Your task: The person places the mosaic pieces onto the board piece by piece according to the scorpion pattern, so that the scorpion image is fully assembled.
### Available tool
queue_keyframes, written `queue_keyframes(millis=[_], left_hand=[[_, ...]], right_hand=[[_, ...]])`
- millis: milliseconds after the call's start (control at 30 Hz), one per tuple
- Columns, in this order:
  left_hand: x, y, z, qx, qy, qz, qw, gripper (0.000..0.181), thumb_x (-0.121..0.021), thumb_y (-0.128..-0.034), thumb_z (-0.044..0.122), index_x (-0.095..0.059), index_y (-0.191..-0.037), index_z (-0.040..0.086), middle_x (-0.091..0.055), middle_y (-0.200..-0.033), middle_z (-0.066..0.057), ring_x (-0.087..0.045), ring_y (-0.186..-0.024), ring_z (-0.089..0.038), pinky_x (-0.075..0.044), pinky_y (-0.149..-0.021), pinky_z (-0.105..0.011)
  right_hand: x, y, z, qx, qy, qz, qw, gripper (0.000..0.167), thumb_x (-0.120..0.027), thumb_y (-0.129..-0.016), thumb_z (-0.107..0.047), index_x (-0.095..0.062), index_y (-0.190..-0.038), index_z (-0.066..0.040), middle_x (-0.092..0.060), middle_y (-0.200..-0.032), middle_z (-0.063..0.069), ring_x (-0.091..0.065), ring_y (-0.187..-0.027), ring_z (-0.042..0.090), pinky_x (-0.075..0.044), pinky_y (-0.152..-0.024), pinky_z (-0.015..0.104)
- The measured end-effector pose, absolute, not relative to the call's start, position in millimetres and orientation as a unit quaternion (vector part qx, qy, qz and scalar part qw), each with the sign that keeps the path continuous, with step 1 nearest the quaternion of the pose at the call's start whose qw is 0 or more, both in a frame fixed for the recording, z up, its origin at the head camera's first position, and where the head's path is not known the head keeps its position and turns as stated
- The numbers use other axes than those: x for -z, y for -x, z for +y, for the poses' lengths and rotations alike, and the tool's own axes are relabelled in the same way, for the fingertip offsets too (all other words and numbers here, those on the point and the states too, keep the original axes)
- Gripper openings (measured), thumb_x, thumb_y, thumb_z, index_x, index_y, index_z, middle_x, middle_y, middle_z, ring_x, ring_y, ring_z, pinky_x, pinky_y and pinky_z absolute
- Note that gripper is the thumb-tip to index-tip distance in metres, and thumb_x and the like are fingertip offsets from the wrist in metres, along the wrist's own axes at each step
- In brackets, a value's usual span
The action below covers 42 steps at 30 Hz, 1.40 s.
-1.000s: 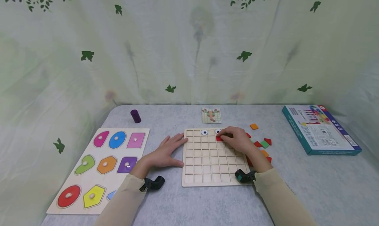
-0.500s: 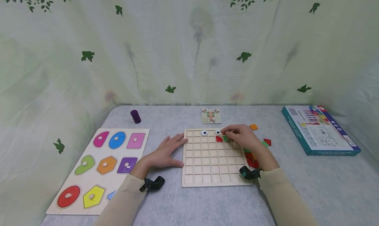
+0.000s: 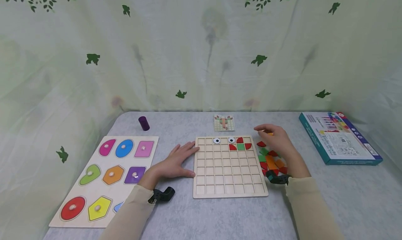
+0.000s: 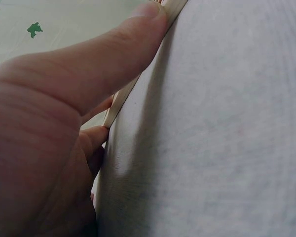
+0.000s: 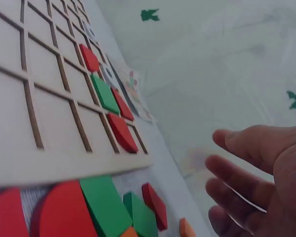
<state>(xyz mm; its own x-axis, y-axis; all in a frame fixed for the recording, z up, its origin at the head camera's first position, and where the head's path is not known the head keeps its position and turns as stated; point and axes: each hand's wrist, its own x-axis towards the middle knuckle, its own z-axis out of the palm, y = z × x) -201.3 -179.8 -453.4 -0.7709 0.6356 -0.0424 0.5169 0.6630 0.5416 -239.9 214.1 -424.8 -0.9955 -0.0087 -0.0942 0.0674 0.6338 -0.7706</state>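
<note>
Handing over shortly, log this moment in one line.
left hand: touching grid board | right hand: empty, near loose tiles | grid board: two eyes, three red tiles, one green tile

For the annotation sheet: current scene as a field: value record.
left hand: touches left edge of grid board
right hand: near board's far right corner, nothing visible in grasp
on board: two eye discs, three red pieces, one green square
loose pieces: red, green, orange; right of board
beyond board: picture card
left: shape puzzle, purple cylinder
far right: box
</note>
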Motion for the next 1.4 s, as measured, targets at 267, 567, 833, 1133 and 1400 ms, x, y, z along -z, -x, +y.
queue_keyframes(millis=[267, 567, 833, 1133, 1400], left_hand=[[453.0, 200.6, -179.8, -0.261, -0.318, 0.904, 0.114, 0.095, -0.08, -0.0816, 0.042, -0.031, -0.157, 0.011, -0.015, -0.168, -0.015, -0.014, -0.156, -0.036, -0.002, -0.125, -0.06], [452.9, 200.6, -179.4, -0.261, -0.318, 0.904, 0.115, 0.094, -0.079, -0.082, 0.042, -0.032, -0.157, 0.011, -0.015, -0.168, -0.014, -0.014, -0.156, -0.035, -0.002, -0.125, -0.061], [454.4, 201.1, -179.6, -0.262, -0.314, 0.905, 0.118, 0.095, -0.08, -0.0813, 0.043, -0.032, -0.157, 0.012, -0.016, -0.168, -0.013, -0.013, -0.156, -0.034, -0.001, -0.125, -0.059], [453.0, 200.5, -179.4, -0.263, -0.31, 0.905, 0.122, 0.095, -0.08, -0.0813, 0.043, -0.031, -0.157, 0.012, -0.015, -0.169, -0.013, -0.013, -0.156, -0.034, 0.0, -0.126, -0.059], [452.0, 199.7, -179.1, -0.267, -0.311, 0.904, 0.123, 0.095, -0.08, -0.0816, 0.042, -0.031, -0.157, 0.012, -0.015, -0.168, -0.014, -0.013, -0.156, -0.035, 0.0, -0.126, -0.059]], right_hand=[[440.0, 244.6, 232.6, 0.43, -0.059, 0.901, 0.006, 0.048, -0.055, -0.102, -0.025, -0.047, -0.147, -0.014, -0.036, -0.157, 0.019, -0.036, -0.138, 0.041, -0.043, -0.111, 0.059], [454.7, 250.1, 240.5, 0.416, -0.075, 0.906, 0.015, 0.063, -0.056, -0.1, -0.017, -0.03, -0.158, -0.016, -0.033, -0.159, 0.021, -0.033, -0.144, 0.044, -0.037, -0.115, 0.061], [461.7, 251.9, 244.2, 0.382, -0.054, 0.922, 0.014, 0.059, -0.049, -0.095, -0.002, -0.038, -0.153, -0.006, -0.041, -0.155, 0.022, -0.033, -0.143, 0.044, -0.032, -0.118, 0.062], [463.2, 251.0, 244.3, 0.367, -0.055, 0.929, 0.011, 0.044, -0.055, -0.098, -0.009, -0.053, -0.142, -0.005, -0.046, -0.145, 0.025, -0.042, -0.128, 0.042, -0.04, -0.113, 0.059], [463.6, 250.5, 243.6, 0.349, -0.048, 0.936, 0.001, 0.038, -0.06, -0.098, -0.015, -0.06, -0.134, -0.004, -0.051, -0.132, 0.023, -0.046, -0.117, 0.039, -0.044, -0.109, 0.057]])
